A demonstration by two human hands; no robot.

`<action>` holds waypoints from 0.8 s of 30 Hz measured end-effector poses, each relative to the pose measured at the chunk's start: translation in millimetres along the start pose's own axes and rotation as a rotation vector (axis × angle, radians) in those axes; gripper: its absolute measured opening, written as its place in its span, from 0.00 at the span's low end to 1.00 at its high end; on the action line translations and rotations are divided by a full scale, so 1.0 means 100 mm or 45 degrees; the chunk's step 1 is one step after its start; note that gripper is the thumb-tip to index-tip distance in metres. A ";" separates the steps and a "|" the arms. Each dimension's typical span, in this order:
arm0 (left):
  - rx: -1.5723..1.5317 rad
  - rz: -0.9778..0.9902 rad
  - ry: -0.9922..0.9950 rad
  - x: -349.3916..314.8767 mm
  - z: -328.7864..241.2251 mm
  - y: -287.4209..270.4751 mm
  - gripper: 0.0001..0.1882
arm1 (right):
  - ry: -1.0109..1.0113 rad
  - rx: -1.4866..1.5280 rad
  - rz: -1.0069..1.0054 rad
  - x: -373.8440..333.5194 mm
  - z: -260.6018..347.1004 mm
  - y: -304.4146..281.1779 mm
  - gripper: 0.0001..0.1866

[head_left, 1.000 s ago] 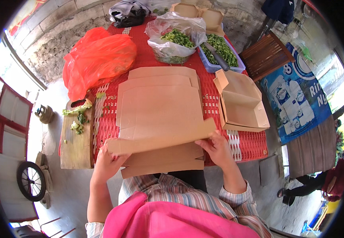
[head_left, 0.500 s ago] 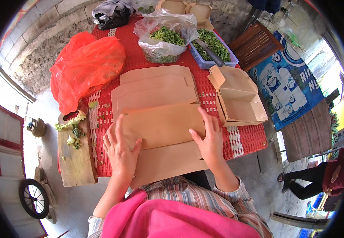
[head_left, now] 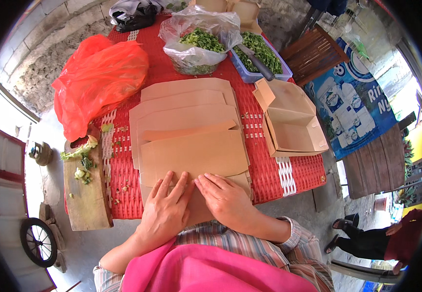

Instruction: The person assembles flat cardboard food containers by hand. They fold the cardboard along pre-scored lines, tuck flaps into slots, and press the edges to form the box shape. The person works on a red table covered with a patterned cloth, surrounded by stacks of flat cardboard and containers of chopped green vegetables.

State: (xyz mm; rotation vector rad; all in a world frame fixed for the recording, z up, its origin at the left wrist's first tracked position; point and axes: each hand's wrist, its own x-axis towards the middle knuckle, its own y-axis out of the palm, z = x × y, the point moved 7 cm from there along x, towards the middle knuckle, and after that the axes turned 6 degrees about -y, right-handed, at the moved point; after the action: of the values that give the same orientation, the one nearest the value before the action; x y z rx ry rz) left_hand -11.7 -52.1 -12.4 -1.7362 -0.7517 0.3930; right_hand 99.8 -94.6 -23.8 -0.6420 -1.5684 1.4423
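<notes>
A flat brown cardboard box blank (head_left: 196, 153) lies uppermost on a stack of like sheets (head_left: 186, 87), its far flap bent upward. My left hand (head_left: 166, 202) rests on its near part, palm down with fingers stretched and slightly apart. Close beside it, my right hand (head_left: 225, 199) lies with fingers extended over the cardboard, its fingertips at a crease. Neither hand grips anything. A folded brown carton with its lid raised (head_left: 293, 124) stands to the right of the stack.
On the red woven table (head_left: 269, 175) are a red plastic bag (head_left: 104, 80), a clear bag of chopped greens (head_left: 199, 46), and a blue tub of greens (head_left: 262, 56) with a knife (head_left: 255, 62) across it. A cutting board (head_left: 85, 204) with vegetable scraps lies left. Another person (head_left: 376, 238) stands right.
Both hands have moved from the blank's sides to its near middle, now close together and flat. The far flap stands bent up behind the crease. The person at right has shifted.
</notes>
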 end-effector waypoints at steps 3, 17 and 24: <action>-0.011 0.021 -0.029 -0.01 0.00 0.04 0.28 | 0.019 0.099 -0.040 -0.01 -0.03 0.05 0.24; -0.026 0.000 -0.219 -0.21 0.32 -0.06 0.27 | 0.267 0.311 -0.212 -0.37 -0.48 -0.18 0.18; 0.071 -0.138 -0.307 -0.35 0.42 -0.15 0.25 | 0.256 0.212 -0.238 -0.49 -0.55 -0.25 0.17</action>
State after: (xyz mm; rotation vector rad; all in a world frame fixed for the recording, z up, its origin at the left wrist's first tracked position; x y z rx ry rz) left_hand -67.2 -42.5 -14.5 -1.6046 -0.9943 0.5501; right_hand 174.7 -112.9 -16.3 -0.5108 -1.3011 1.3095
